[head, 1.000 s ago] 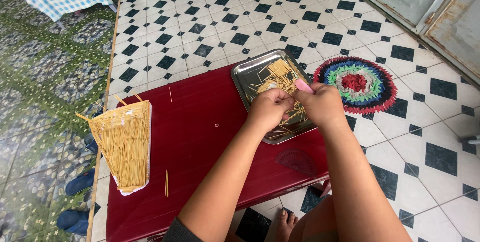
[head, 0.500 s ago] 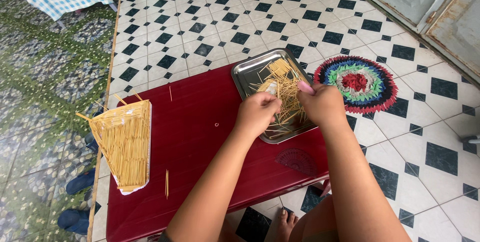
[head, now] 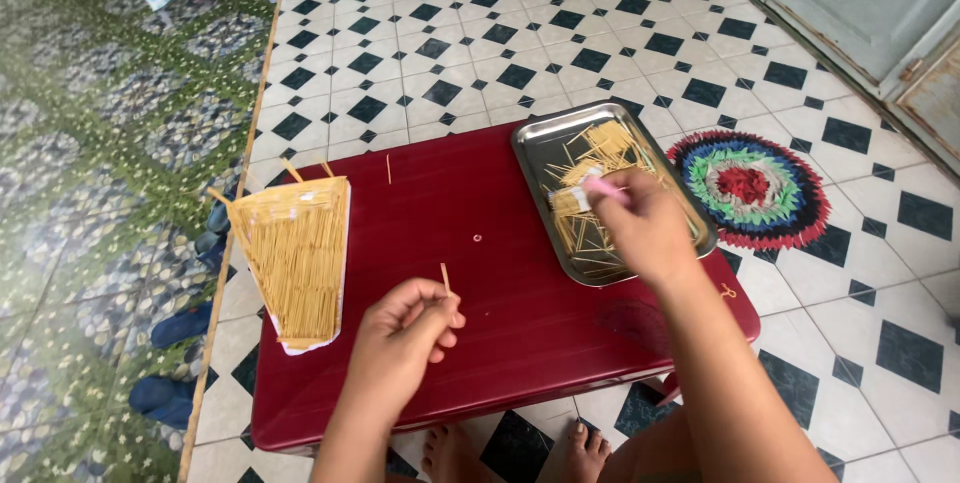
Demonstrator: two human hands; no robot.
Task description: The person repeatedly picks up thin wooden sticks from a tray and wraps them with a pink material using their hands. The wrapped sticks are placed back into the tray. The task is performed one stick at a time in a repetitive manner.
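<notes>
A low dark-red table [head: 500,273] stands on a floor of white tiles with black diamonds [head: 480,53]; green patterned flooring runs down the left of the frame, and a round multicoloured mat [head: 752,188] lies right of the table. At the table's left edge sits a fan-shaped bundle of thin sticks on white backing [head: 297,261]. At its upper right, a steel tray [head: 540,148] holds loose sticks. The left hand [head: 405,338], low in the centre, has its fingers pinched tight on one short stick [head: 445,278] standing upright. The right hand [head: 645,228] hovers over the tray, fingers closed around a small pink-and-white object [head: 590,186], blurred.
</notes>
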